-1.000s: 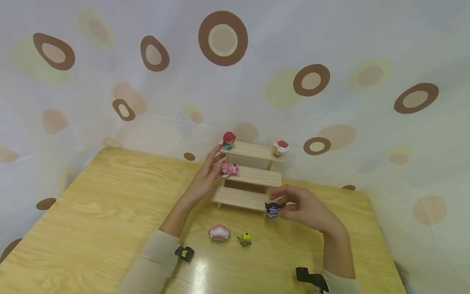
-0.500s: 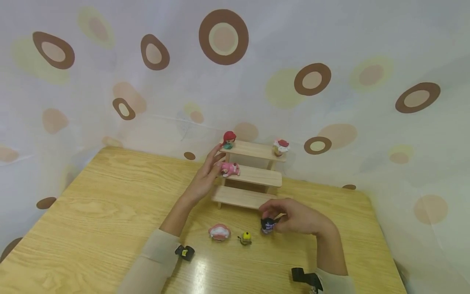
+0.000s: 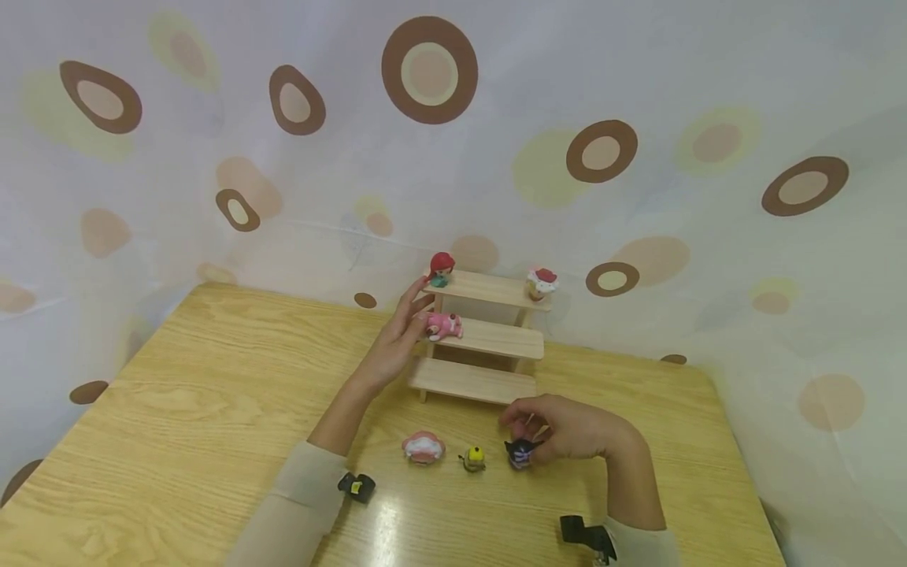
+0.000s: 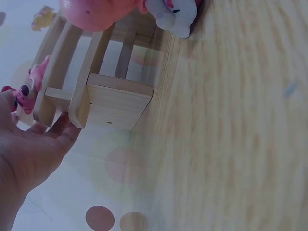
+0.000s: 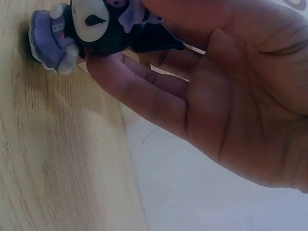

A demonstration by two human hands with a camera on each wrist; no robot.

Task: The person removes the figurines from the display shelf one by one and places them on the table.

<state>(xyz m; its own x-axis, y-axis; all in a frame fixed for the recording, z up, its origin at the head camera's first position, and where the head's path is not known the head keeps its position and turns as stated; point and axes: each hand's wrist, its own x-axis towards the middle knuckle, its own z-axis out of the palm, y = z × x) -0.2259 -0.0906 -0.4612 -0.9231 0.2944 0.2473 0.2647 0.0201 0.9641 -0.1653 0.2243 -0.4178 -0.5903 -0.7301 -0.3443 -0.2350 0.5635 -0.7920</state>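
Note:
My left hand [image 3: 390,350] grips the left end of the three-step wooden display stand [image 3: 472,380]. Its thumb is right at a pink figurine [image 3: 445,326] on the middle step, and its other fingers reach round the board ends in the left wrist view. With my right hand [image 3: 577,429] I pinch a figurine with a black hood and purple dress [image 5: 98,24], low over the table in front of the stand. Left of it sit a small yellow-topped figurine [image 3: 473,459] and a pink-and-white figurine [image 3: 423,448].
On the top step, a red-haired figurine [image 3: 442,269] stands at the left end and a white figurine with a red top [image 3: 542,283] at the right. The wooden table [image 3: 234,394] meets a patterned curtain [image 3: 496,197] behind.
My right hand has carried the black-and-purple figurine from beside the bottom step toward me, down to the table beside the yellow-topped one. My left hand keeps its place.

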